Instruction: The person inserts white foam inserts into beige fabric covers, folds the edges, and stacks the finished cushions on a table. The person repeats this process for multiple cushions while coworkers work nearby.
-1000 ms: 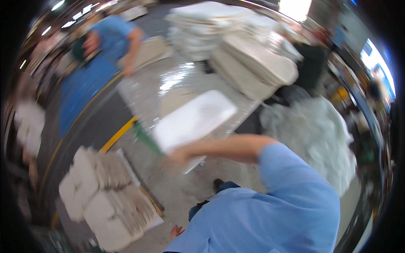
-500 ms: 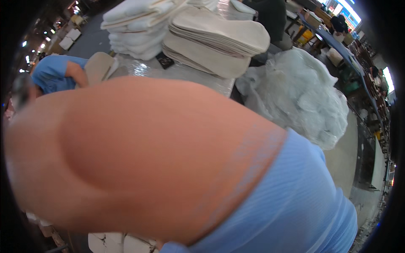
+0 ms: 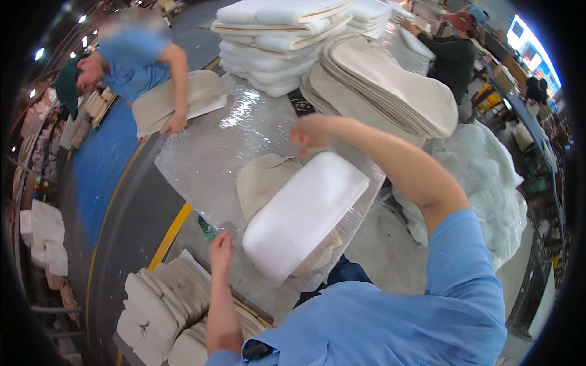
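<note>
A white folded pad (image 3: 305, 213) lies slantwise on the plastic-wrapped table, over a beige fabric piece (image 3: 264, 178) whose ends show at its far left and near right. My right hand (image 3: 312, 134) hovers just beyond the pad's far end, its fingers bent, apart and holding nothing visible. Off the pad's near left end is my left hand (image 3: 221, 249), fingers curled together, with nothing seen in them. Neither hand touches the pad.
Tall white pad stacks (image 3: 278, 43) and a beige pad stack (image 3: 390, 79) stand at the far side. A co-worker (image 3: 131, 67) handles beige pads (image 3: 183, 100) at left. Bundled beige pads (image 3: 162, 302) sit near left; a bulky plastic bag (image 3: 476, 183) is at right.
A blurred bare arm in a blue sleeve filled most of the view; now it has drawn back to the right. The view has shifted, and both hands, the white pad and the beige piece show.
</note>
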A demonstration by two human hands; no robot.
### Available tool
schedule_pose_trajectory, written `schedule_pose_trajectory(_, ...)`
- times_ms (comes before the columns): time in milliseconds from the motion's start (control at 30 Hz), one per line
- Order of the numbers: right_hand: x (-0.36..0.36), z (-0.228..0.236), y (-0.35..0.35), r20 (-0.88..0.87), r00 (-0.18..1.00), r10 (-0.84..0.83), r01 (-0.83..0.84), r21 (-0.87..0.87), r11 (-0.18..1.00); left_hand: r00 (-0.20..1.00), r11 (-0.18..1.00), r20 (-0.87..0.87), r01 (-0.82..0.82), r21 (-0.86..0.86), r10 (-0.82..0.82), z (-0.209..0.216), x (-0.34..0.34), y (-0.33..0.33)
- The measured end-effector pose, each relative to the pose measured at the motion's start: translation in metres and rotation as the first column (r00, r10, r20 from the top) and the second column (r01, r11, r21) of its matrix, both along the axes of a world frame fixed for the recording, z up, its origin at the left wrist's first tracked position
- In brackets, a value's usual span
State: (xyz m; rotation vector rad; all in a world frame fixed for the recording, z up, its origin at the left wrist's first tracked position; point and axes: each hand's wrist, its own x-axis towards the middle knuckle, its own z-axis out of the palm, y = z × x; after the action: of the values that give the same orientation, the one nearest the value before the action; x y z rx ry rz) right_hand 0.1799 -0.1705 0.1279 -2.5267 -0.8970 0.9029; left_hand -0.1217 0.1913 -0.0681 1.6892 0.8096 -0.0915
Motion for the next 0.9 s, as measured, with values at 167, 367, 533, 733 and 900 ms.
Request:
schedule_pose_trajectory(167, 0.036, -0.126, -0.019, 0.014, 0.985, 0.172, -0.168, -0.142, 0.975, 0.952, 0.904, -0.221, 0.277, 0.326, -0.212, -0.017, 0.113, -0.032)
schedule_pose_trajectory(367, 0.059, -0.171, 0.008, -0.295, 0.879, 0.374, -0.454, -0.280, 0.846, 0.888, 0.850, -0.445, 0.319, 0.419, -0.115, -0.018, 0.134, -0.073)
schedule_pose_trajectory(533, 0.073, -0.175, 0.008, -0.419, 0.824, 0.381, -0.503, -0.233, 0.832, 0.914, 0.843, -0.396, 0.279, 0.459, -0.087, -0.023, 0.132, -0.084)
schedule_pose_trajectory(733, 0.058, -0.155, -0.018, -0.598, 0.713, 0.367, -0.484, -0.041, 0.874, 0.970, 0.959, -0.216, 0.161, 0.232, -0.110, -0.011, 0.131, -0.085)
schedule_pose_trajectory(900, -0.002, -0.128, -0.084, -0.372, 0.837, 0.401, -0.367, 0.161, 0.916, 0.978, 0.979, -0.142, 0.131, -0.156, -0.154, 0.005, 0.125, -0.067)
